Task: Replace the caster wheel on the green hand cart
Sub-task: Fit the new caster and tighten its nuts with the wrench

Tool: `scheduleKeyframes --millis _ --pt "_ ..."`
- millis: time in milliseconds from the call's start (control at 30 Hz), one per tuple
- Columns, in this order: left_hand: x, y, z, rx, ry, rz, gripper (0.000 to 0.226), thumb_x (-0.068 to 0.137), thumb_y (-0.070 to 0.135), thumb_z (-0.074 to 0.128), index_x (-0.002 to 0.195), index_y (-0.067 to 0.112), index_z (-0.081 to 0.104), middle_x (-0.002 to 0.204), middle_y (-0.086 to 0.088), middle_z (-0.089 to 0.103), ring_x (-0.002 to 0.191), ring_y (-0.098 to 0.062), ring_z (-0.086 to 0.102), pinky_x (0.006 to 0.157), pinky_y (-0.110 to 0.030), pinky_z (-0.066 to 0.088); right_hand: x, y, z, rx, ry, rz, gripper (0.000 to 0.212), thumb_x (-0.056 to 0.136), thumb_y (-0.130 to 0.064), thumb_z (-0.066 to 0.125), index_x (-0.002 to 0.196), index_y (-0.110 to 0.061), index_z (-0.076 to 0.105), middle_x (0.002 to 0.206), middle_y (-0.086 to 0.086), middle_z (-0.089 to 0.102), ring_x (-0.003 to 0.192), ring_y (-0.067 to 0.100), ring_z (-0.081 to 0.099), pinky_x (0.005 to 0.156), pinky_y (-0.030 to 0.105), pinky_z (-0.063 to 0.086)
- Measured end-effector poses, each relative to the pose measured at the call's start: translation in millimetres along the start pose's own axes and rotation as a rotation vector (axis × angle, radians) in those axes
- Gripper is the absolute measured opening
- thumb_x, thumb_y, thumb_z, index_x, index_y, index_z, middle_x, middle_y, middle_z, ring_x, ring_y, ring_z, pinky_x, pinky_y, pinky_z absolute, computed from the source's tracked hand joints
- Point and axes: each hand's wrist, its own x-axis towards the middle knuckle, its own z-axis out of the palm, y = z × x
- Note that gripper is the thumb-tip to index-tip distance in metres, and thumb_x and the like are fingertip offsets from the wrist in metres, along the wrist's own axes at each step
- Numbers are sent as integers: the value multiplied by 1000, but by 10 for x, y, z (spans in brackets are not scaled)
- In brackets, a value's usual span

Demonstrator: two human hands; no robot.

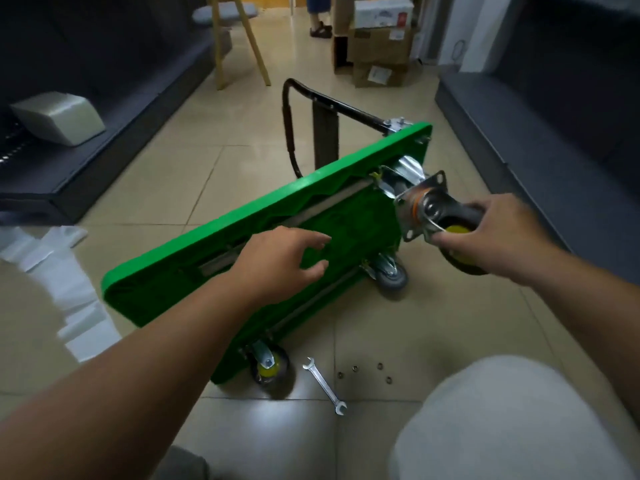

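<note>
Green hand cart (242,216) lies tipped on its long edge on the tiled floor (173,188), underside turned towards the person, its black handle (289,133) folded out beyond the far side. The left hand (280,261) reaches over the underside with its fingers (311,271) spread and relaxed, holding nothing; whether the tips touch the green ribs cannot be told. The right hand (498,237) holds the loose caster wheel (433,209) up beside the cart's far right corner, fingers (450,239) curled round the dark tyre and yellow hub, the square mounting plate (424,192) pointing away from the fingertips towards the deck. Just beyond that plate sits a mounted caster (405,171); a second (391,275) stands below the right fingers and a third (268,367) at the near corner, below the left wrist. An open-ended wrench (323,384) lies on the floor beside the third caster, and four small nuts (354,368) lie scattered just to its right, well apart from both hands.
</note>
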Motion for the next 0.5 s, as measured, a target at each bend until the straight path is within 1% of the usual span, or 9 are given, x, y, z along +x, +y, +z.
scheduleKeyframes --millis 67,133,200,267,333,400,433,500 --pt "222 250 253 13 -30 42 42 95 49 61 136 37 62 123 18 70 112 -12 64 88 -31 52 97 421 -14 -7 6 107 37 61 -45 91 78 -21 70 72 0 66 64 14 61 54 26 46" --pt "485 521 536 10 -46 66 27 90 43 64 114 32 69 107 13 71 106 -16 64 81 -31 51 187 864 84 3 -2 237 41 59 -43 92 82 -18 70 75 2 67 67 17 62 57 30 51" --pt "748 776 834 -2 -55 73 15 86 36 66 96 25 67 96 6 68 98 -20 62 74 -32 46 274 1281 285 10 -29 341 45 60 -41 92 90 -14 72 81 6 68 72 22 64 66 38 58" --pt "980 1015 1154 -24 -74 96 10 84 30 66 90 23 63 93 4 66 93 -22 59 71 -34 41 328 1664 543 -7 -69 414 45 61 -40 90 92 -13 70 86 9 69 77 26 66 71 41 59" --pt "1155 1206 1475 -50 -103 115 8 85 29 66 89 25 60 93 5 64 92 -21 58 68 -32 35 350 2014 833 -29 -111 480 46 63 -41 89 92 -12 69 91 11 70 84 31 68 73 40 58" --pt "1292 1335 1788 -78 -144 136 12 87 32 65 93 27 56 97 7 64 95 -20 57 71 -31 33 390 2333 1130 -65 -159 524 46 66 -43 86 92 -11 67 94 12 71 89 33 68 72 36 56" --pt "1347 1371 1942 -72 -172 145 16 89 36 64 99 28 56 102 7 64 100 -20 57 75 -31 36 419 2469 1276 -86 -185 533 45 68 -43 85 92 -10 66 95 13 71 89 34 68 70 35 54" --pt "1451 1398 2225 -18 -229 157 34 93 47 60 121 27 58 117 4 61 112 -21 55 88 -34 42 485 2705 1544 -128 -227 531 39 71 -41 82 86 -12 61 96 13 70 90 34 68 65 31 49"
